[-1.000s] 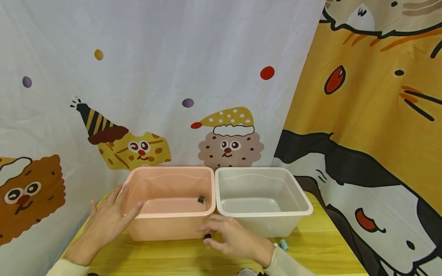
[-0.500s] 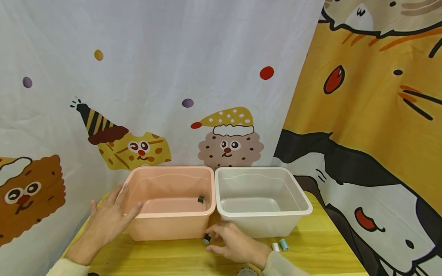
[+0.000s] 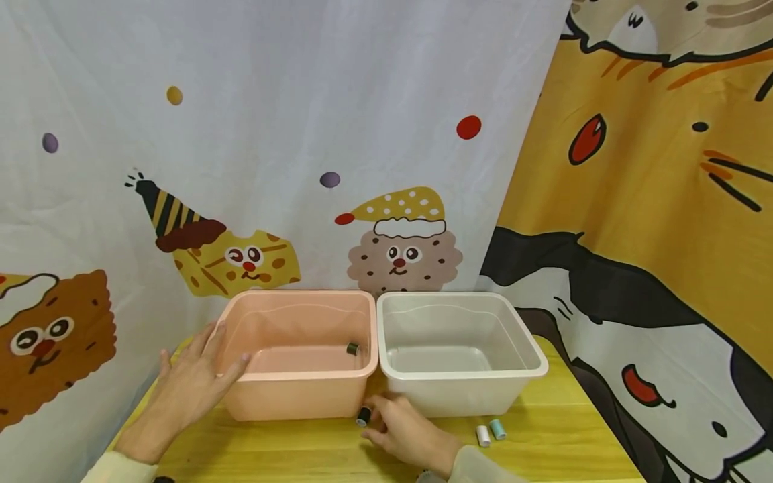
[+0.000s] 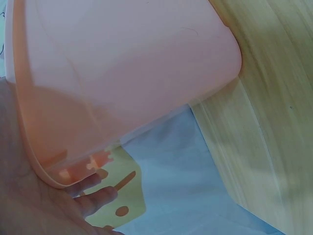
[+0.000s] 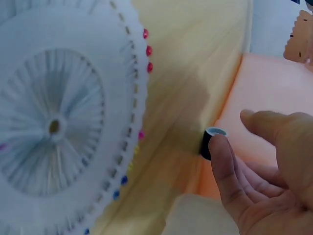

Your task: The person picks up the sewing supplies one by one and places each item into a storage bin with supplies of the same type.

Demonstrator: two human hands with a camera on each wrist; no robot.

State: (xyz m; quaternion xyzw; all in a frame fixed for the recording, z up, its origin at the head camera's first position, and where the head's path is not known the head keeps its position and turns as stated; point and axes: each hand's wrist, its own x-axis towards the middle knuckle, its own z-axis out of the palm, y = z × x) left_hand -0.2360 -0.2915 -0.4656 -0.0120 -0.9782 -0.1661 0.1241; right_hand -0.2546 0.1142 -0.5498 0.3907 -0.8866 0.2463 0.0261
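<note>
A small black thread spool (image 3: 364,416) is by the near right corner of the pink bin (image 3: 296,399). The fingertips of my right hand (image 3: 407,429) touch it, while the thumb stands apart from it in the right wrist view. My left hand (image 3: 187,389) rests on the left rim of the pink bin, its fingers over the edge. Inside that bin, near its right wall, lies a dark green spool (image 3: 353,349). A white spool (image 3: 483,436) and a light blue spool (image 3: 497,428) stand together on the table, right of my right hand.
Beside the pink bin stands a white bin (image 3: 465,396), with nothing visible inside it. A wheel of colour-headed pins (image 5: 54,127) fills the left of the right wrist view. A printed curtain (image 3: 272,134) hangs behind the bins. The table (image 3: 290,449) is yellow wood.
The right thumb and fingers have come away from around the black spool, leaving it more exposed. The right forearm has shifted slightly left, uncovering the white spool. The left hand stays put.
</note>
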